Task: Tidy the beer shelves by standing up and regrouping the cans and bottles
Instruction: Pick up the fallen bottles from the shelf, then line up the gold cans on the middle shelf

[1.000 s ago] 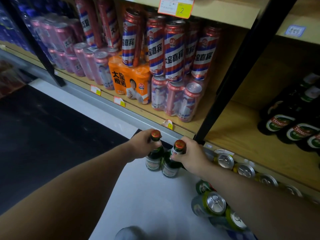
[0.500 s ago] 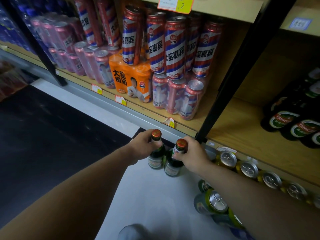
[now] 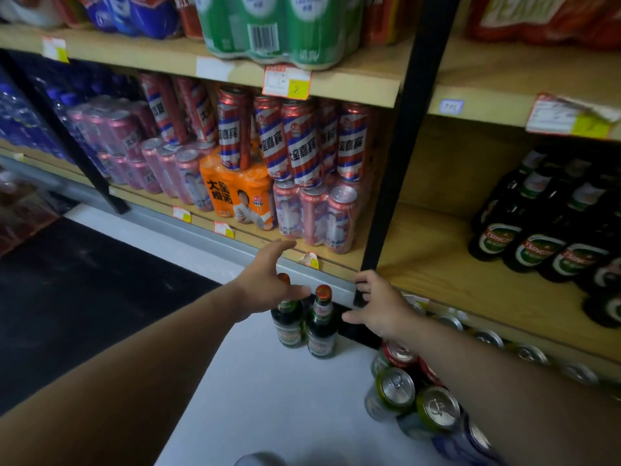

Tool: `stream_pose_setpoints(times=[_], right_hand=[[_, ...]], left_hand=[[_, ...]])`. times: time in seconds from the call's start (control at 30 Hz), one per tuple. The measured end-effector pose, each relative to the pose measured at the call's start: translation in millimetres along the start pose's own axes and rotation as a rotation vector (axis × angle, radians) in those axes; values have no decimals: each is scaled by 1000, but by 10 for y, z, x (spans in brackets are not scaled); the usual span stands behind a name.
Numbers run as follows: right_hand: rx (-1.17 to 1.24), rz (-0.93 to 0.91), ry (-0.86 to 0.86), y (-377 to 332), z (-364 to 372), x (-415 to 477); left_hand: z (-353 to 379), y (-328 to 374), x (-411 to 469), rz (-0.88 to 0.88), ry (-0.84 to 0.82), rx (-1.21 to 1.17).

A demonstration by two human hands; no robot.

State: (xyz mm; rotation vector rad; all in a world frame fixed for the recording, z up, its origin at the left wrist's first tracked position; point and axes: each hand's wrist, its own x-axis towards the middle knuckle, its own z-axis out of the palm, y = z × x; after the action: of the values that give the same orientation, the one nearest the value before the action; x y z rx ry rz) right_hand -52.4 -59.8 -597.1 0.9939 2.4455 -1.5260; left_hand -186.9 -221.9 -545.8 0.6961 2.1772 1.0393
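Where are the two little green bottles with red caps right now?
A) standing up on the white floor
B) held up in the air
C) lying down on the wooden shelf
A: the two green bottles stand upright side by side on the white floor, and both hands are open, gripping nothing.

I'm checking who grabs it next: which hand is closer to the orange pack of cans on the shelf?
Left. The left hand reaches up just below the orange pack, fingertips near the shelf edge under it. The right hand is lower and off to the right, by the black post.
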Motion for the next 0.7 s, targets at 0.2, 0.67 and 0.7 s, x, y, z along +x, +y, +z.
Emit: stream_pose_setpoints(times=[0.2, 0.67, 0.7], right_hand=[[-16, 4, 25, 266, -474, -317], [-365, 186, 206, 1212, -1047, -292], [-372, 209, 196, 1267, -1028, -268]], left_hand=[[537, 502, -86, 249, 51, 215], [1884, 542, 460, 76, -109, 429], [1948, 522, 507, 47, -127, 435]])
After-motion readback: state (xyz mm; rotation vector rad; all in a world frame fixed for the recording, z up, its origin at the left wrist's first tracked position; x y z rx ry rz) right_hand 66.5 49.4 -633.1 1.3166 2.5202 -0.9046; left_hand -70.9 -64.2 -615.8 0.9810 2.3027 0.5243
